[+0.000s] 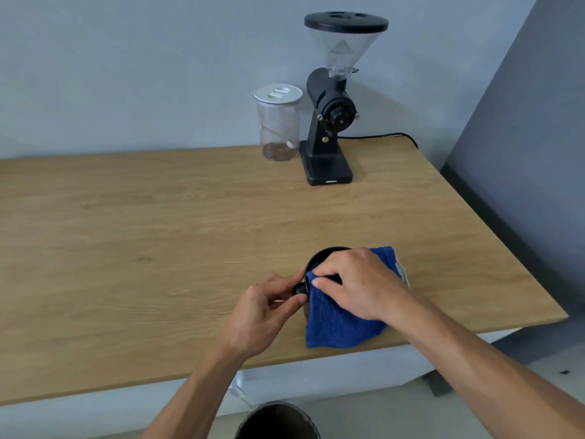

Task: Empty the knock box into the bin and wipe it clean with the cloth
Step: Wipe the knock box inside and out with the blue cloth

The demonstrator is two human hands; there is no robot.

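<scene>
The black knock box (322, 257) stands upright near the front right of the wooden table (158, 232). My left hand (269, 312) pinches the black knob at the box's left side. My right hand (357, 283) presses the blue cloth (335, 324) onto the box's rim, fingers curled into the fabric. The cloth drapes over the near side of the box and hides most of it. Only the far part of the dark inside shows. The bin (278, 421), round with a dark liner, sits on the floor below the table's front edge.
A black coffee grinder (332, 122) with a clear hopper stands at the back of the table, its cable (380, 136) running right. A clear jar (278, 122) with a white lid stands left of it. A white saucer edge (405, 274) peeks out behind the cloth.
</scene>
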